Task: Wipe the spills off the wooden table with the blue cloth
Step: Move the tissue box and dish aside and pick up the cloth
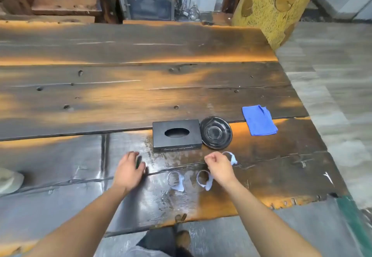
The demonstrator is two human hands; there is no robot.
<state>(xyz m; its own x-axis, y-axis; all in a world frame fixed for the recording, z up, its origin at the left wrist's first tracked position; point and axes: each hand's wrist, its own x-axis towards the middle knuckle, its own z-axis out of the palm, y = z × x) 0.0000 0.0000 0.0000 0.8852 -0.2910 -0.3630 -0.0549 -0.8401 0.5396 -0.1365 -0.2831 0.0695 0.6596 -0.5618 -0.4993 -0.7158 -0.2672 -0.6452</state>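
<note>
The dark, knotted wooden plank table (128, 87) gleams wet near its front edge, where three ringed puddles of spilled liquid (177, 180) lie; the folded blue cloth (259, 120) rests untouched far right, well apart from both hands; a black rectangular tissue box (176, 135) touches a round black dish (216, 132); the left hand (128, 171) curls around a small dark object; the right hand (218, 166) hovers loosely fisted, empty; grey plank floor (332, 75) lies beyond.
</note>
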